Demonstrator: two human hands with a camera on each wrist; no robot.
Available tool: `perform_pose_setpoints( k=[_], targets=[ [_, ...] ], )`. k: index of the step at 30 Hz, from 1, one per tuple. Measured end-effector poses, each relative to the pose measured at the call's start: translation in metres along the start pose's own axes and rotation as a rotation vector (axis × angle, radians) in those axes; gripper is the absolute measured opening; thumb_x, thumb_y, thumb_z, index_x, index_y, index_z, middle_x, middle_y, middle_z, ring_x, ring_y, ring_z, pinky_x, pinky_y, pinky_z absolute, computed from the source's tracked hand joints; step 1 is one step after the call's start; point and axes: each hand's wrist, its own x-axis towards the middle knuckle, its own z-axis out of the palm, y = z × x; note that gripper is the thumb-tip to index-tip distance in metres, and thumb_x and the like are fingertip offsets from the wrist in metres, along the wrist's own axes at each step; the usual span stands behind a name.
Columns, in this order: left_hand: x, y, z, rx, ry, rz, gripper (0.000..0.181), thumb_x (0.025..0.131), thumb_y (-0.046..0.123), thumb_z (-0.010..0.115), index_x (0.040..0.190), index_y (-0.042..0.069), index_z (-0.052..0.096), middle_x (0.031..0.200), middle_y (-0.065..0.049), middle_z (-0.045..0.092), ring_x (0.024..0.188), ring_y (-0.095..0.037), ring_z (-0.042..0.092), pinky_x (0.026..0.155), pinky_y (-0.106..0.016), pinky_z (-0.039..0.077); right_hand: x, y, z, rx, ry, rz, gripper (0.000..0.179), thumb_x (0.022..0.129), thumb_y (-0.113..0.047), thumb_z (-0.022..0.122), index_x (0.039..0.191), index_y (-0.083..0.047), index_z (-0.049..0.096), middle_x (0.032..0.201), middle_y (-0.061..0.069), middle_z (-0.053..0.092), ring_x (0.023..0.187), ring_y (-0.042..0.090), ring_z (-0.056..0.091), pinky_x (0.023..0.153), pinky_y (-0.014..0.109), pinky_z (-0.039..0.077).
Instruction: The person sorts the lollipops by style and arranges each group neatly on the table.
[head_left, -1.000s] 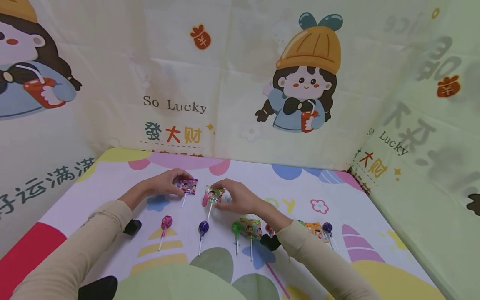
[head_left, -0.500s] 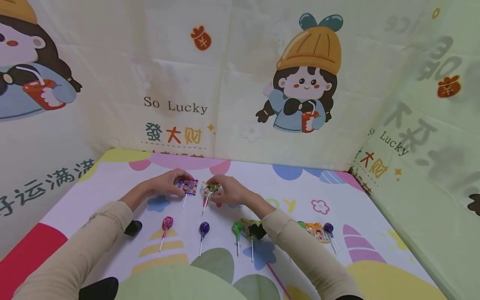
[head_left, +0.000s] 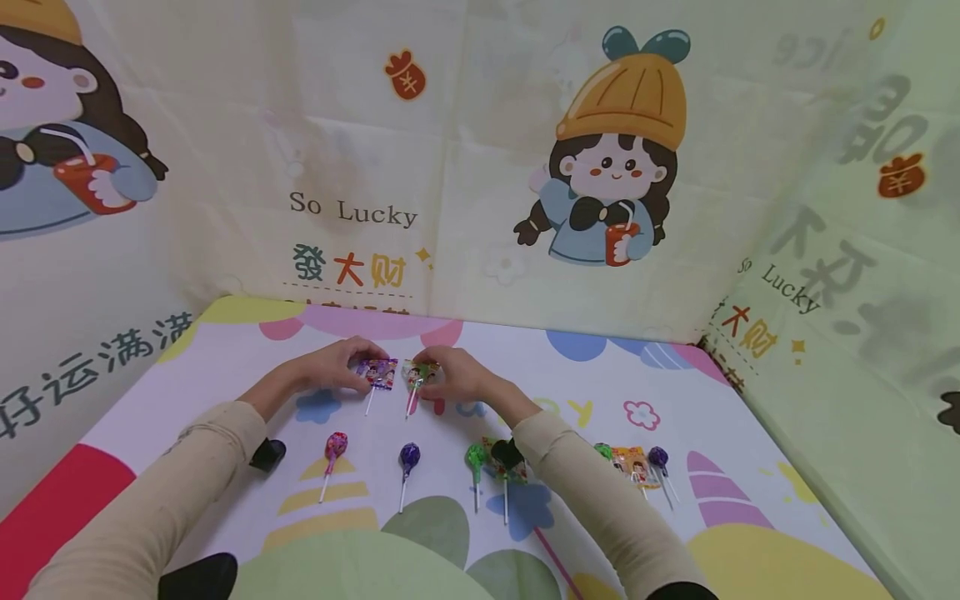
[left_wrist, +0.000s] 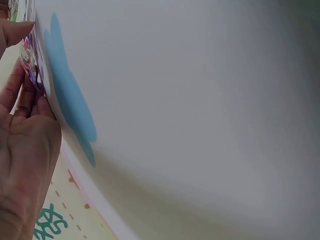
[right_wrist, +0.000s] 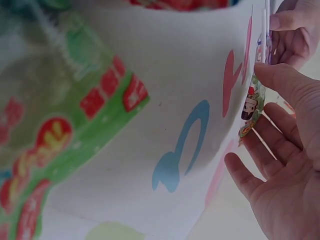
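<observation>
My left hand [head_left: 333, 368] holds a lollipop in a purple flat wrapper [head_left: 380, 375] by its left side, thumb in front and fingers behind. Close to its right, a lollipop in a green-and-clear wrapper [head_left: 414, 374] is pinched by my right hand [head_left: 467, 379]. Both white sticks point toward me, and the two wrappers lie slightly apart. The left wrist view shows the purple wrapper [left_wrist: 28, 62] edge-on between thumb and fingers. In the right wrist view, the thumb lies over the green wrapper [right_wrist: 253, 105], with the fingers spread beneath.
Nearer me lie a pink lollipop [head_left: 336, 447], a dark purple one [head_left: 409, 457] and a green one [head_left: 476, 457]. A green packet [head_left: 517, 472] is partly behind the right wrist's black camera [head_left: 506, 452]. Farther right are an orange packet [head_left: 632, 463] and another purple lollipop [head_left: 658, 457].
My right hand has moved left with the green-wrapped lollipop, bringing it close beside the purple-wrapped one and lowering it to the tabletop. The left hand has stayed in place.
</observation>
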Motion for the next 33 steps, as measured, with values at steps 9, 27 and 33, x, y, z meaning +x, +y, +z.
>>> perform_pose_setpoints(
  k=[9, 27, 33],
  targets=[
    [-0.002, 0.004, 0.002, 0.007, -0.001, 0.002, 0.065, 0.086, 0.016, 0.081, 0.142, 0.006, 0.051, 0.149, -0.021, 0.044, 0.138, -0.04, 0.038, 0.118, -0.062, 0.025, 0.008, 0.006, 0.003, 0.021, -0.01, 0.03, 0.048, 0.093, -0.02, 0.077, 0.135, -0.004, 0.06, 0.135, 0.01, 0.064, 0.128, 0.022, 0.057, 0.113, 0.036, 0.041],
    [0.0, 0.002, 0.003, -0.002, 0.002, 0.008, 0.063, 0.087, 0.015, 0.081, 0.142, 0.004, 0.051, 0.148, -0.021, 0.044, 0.139, -0.041, 0.037, 0.119, -0.063, 0.023, 0.001, 0.003, -0.003, 0.06, -0.005, 0.043, 0.055, 0.092, -0.021, 0.078, 0.141, -0.006, 0.057, 0.144, 0.008, 0.059, 0.138, 0.024, 0.051, 0.116, 0.042, 0.038],
    [-0.001, 0.004, 0.001, 0.018, 0.002, 0.013, 0.061, 0.087, 0.014, 0.081, 0.14, 0.005, 0.052, 0.147, -0.021, 0.046, 0.138, -0.041, 0.039, 0.118, -0.061, 0.026, -0.013, 0.005, -0.009, 0.108, 0.033, 0.009, 0.054, 0.092, -0.021, 0.077, 0.14, -0.005, 0.057, 0.143, 0.009, 0.059, 0.138, 0.027, 0.05, 0.115, 0.045, 0.039]
  ],
)
